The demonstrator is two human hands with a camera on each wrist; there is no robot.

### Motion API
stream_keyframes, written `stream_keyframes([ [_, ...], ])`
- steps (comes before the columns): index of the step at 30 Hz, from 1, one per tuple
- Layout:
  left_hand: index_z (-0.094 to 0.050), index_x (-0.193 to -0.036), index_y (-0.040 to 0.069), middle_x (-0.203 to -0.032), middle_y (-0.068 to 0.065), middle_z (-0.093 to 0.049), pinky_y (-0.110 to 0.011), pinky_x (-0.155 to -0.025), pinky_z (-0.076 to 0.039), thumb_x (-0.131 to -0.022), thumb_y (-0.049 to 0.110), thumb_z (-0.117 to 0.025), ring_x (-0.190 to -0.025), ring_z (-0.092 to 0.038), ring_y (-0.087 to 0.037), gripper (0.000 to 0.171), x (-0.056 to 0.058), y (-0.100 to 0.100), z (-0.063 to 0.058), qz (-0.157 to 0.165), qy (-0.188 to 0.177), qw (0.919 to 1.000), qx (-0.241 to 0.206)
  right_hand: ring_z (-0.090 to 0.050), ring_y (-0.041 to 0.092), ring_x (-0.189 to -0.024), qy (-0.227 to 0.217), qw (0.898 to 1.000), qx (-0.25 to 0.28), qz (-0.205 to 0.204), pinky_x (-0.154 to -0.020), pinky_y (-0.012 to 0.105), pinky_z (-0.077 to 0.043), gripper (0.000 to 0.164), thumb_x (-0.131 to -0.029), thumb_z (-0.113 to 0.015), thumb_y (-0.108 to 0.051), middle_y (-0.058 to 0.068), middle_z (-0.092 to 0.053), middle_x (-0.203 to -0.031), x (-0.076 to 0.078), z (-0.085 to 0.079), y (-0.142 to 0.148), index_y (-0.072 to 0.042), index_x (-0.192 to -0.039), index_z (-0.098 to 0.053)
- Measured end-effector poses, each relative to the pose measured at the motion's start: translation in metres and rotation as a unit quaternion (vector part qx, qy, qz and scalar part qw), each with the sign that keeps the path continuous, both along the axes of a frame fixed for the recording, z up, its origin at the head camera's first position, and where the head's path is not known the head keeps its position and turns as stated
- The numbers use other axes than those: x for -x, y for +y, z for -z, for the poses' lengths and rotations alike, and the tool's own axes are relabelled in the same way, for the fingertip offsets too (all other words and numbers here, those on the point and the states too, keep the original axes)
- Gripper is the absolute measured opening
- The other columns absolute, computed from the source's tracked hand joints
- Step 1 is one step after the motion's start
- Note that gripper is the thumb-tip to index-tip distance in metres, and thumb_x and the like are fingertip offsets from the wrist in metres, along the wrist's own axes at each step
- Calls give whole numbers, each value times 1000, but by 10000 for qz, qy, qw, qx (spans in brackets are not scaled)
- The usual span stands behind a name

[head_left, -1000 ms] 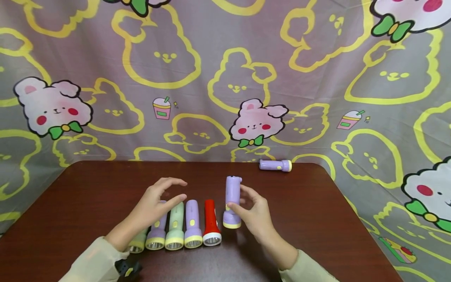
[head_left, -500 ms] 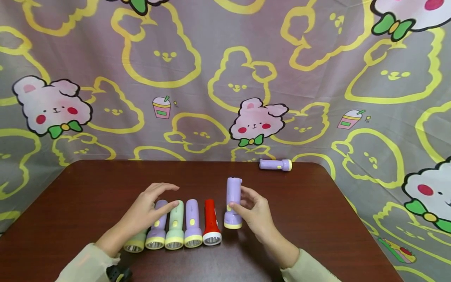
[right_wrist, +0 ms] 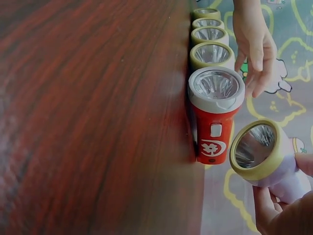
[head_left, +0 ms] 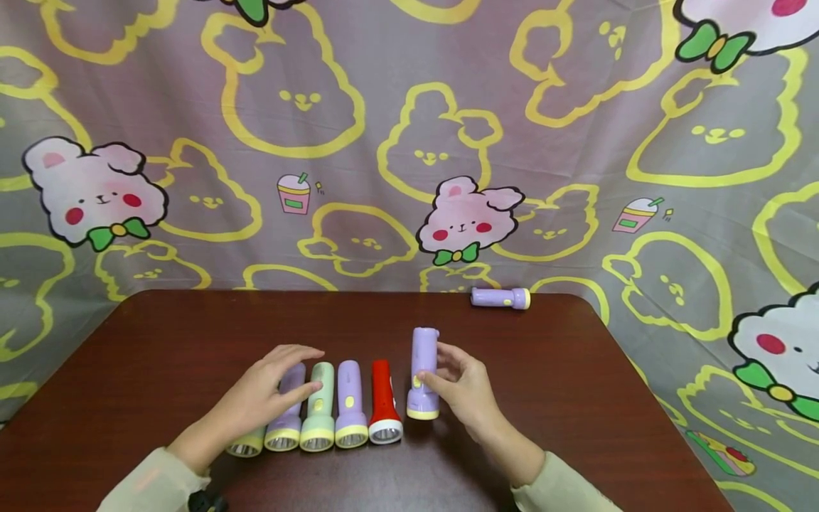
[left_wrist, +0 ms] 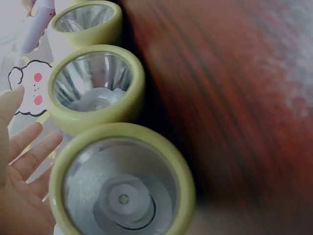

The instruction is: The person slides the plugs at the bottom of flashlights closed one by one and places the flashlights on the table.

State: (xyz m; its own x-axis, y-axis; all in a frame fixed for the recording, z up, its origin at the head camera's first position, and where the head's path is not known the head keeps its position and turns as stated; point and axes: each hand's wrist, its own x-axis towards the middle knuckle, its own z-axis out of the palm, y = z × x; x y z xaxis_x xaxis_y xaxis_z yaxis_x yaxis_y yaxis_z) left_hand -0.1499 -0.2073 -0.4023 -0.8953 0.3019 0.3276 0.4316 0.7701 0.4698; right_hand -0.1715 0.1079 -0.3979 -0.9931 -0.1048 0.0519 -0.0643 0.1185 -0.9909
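My right hand [head_left: 470, 391] grips a purple flashlight [head_left: 424, 359] with a yellow rim, lens end down, just right of a row of flashlights. In the right wrist view its lens [right_wrist: 255, 147] is raised off the table. Beside it in the row lies a red flashlight [head_left: 382, 391] with a white rim. Leftward follow a purple flashlight [head_left: 349, 387], a green flashlight [head_left: 318, 419], another purple flashlight [head_left: 284, 430] and a green flashlight [head_left: 247, 446] mostly hidden by my arm. My left hand [head_left: 262, 387] hovers over the row's left end, fingers apart, holding nothing.
One more purple flashlight [head_left: 495, 298] lies sideways at the back edge of the dark brown table [head_left: 550, 370]. A patterned cloth [head_left: 384, 156] hangs behind the table and along its sides. A black strap piece [head_left: 206, 500] shows by my left sleeve.
My left hand has drawn back to the left and lower, away from the row's middle. The right hand has lowered the purple flashlight slightly. The row looks unmoved.
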Motion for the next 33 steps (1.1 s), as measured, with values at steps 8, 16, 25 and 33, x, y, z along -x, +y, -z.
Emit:
stream_keyframes([
  [8,-58,-136,14,-140,-9,-57,-54,-102,-47,-90,43,-71,-134,-50,-32,56,-2,-1,5,204,-101,9995,239,-70,23,-87,-183,9997,-142,-23,-77,33,-59,47,-84,-74,2,19,-70,-110,0,1,1,4,-129,-61],
  [16,-54,-141,11,-144,-10,-55,-63,-103,-42,-90,49,-69,-138,-45,-37,66,-3,-1,9,330,-212,9983,428,-68,20,-84,-341,9993,-28,-137,-75,31,-58,47,-84,-73,2,21,-69,-110,0,4,0,6,-129,-60],
  [25,-51,-143,7,-148,-11,-51,-61,-104,-43,-84,53,-73,-141,-42,-40,78,-4,5,12,490,-227,9953,801,-67,17,-82,-543,9979,121,-335,-72,31,-58,48,-85,-72,0,22,-68,-110,0,7,1,8,-131,-57],
  [33,-51,-143,6,-147,-11,-53,-60,-104,-44,-84,60,-69,-140,-43,-40,82,-4,8,13,545,-101,9942,921,-67,17,-87,-588,9970,-13,-496,-74,31,-57,51,-84,-71,-2,25,-67,-113,1,11,2,11,-131,-55],
])
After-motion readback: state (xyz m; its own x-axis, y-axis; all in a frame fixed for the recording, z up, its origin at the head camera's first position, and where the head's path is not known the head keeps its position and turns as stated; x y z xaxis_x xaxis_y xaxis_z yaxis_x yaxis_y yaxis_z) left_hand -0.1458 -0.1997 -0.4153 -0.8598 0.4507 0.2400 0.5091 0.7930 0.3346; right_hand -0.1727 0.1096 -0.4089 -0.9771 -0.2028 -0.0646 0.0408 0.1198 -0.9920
